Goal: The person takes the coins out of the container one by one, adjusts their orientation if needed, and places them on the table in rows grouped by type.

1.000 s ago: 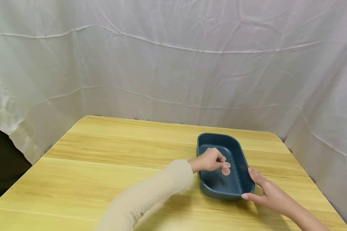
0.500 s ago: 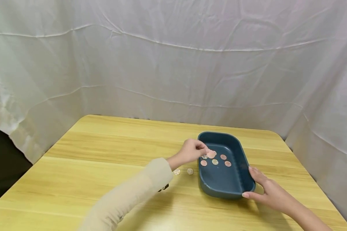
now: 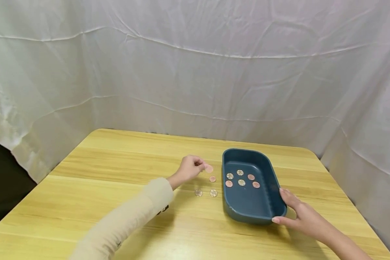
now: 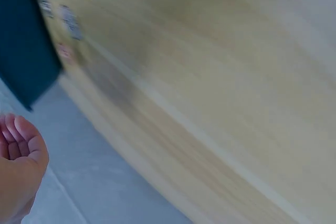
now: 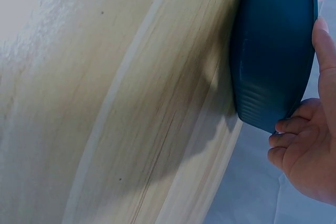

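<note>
Six coins (image 3: 242, 182) lie in the blue tray (image 3: 251, 203); three beside.

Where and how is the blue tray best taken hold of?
Probably hold the blue tray at the rim of its right wall, coming from the right: the wall rises to a narrow edge, while coins lie on the table to its left. Pinch both sides of the rim and keep it level, since more coins lie inside.

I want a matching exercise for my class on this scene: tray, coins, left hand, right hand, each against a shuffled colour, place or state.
1. Tray
2. Coins
3. Left hand
4. Right hand

A. Pinching a pinkish disc
B. Dark blue
C. Gripping the tray's corner
D. Six inside the tray, three on the table

Pairs: 1-B, 2-D, 3-A, 4-C
</note>
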{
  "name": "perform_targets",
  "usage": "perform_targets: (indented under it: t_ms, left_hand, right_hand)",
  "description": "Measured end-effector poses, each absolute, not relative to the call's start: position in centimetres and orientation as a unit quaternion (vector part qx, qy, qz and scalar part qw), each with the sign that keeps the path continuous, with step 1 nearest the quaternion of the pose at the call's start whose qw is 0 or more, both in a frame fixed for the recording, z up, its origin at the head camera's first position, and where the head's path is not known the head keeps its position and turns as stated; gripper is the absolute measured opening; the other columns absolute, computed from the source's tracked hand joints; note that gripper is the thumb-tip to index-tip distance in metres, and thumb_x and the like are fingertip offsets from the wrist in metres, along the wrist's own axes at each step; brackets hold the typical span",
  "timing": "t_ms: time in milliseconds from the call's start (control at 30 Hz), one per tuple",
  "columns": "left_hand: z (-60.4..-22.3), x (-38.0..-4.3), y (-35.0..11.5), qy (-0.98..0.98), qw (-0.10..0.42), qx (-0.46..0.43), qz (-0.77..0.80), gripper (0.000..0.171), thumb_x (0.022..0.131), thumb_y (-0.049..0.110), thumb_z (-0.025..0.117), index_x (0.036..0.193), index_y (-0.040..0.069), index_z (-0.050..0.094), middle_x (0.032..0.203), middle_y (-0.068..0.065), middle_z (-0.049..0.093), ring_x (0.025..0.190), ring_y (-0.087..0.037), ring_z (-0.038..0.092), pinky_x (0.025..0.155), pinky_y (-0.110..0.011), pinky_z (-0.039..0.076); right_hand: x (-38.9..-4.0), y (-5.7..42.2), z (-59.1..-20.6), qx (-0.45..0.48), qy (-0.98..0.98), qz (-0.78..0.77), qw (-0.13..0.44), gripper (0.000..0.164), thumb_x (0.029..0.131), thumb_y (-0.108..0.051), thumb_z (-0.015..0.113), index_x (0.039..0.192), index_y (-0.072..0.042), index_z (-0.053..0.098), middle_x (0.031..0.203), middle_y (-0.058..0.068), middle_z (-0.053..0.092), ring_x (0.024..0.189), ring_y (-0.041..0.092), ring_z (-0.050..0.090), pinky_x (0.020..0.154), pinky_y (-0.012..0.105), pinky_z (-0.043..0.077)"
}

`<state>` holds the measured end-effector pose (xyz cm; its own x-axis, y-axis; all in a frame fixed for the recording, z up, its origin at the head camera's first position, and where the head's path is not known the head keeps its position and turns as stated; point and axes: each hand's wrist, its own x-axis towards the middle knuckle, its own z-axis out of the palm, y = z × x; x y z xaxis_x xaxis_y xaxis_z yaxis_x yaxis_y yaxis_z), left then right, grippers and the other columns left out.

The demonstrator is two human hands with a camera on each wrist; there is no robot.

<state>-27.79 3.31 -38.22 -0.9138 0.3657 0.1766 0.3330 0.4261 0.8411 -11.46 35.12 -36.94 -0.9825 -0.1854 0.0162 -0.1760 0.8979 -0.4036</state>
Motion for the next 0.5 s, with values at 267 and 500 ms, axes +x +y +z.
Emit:
perform_targets:
  t_ms: [267,500]
  left_hand:
    - [-39.6,-28.5,1.5,0.865,0.075,0.138,0.476,0.015,0.085,0.0,0.059,0.072,-0.003,0.066,0.079,-0.015,0.069,0.049,-0.008,0.04,0.046,-0.017,0.036]
    - [-40.6,-29.0,2.0,0.887,0.1,0.093,0.441,0.036,0.08,-0.002,0.062,0.048,0.007,0.049,0.084,-0.014,0.072,0.048,-0.008,0.044,0.047,-0.017,0.039]
  right_hand:
    - [-11.5,35.1,-37.0,-0.09,0.974,-0.206,0.015,0.094,0.076,-0.045,0.071,0.141,0.007,0.028,0.142,0.033,0.03,0.126,0.052,0.034,0.094,0.061,0.035]
    - [-11.5,35.1,-37.0,-0.092,0.975,-0.202,0.014,0.094,0.076,-0.045,0.071,0.141,0.008,0.028,0.142,0.034,0.031,0.126,0.052,0.035,0.094,0.061,0.035]
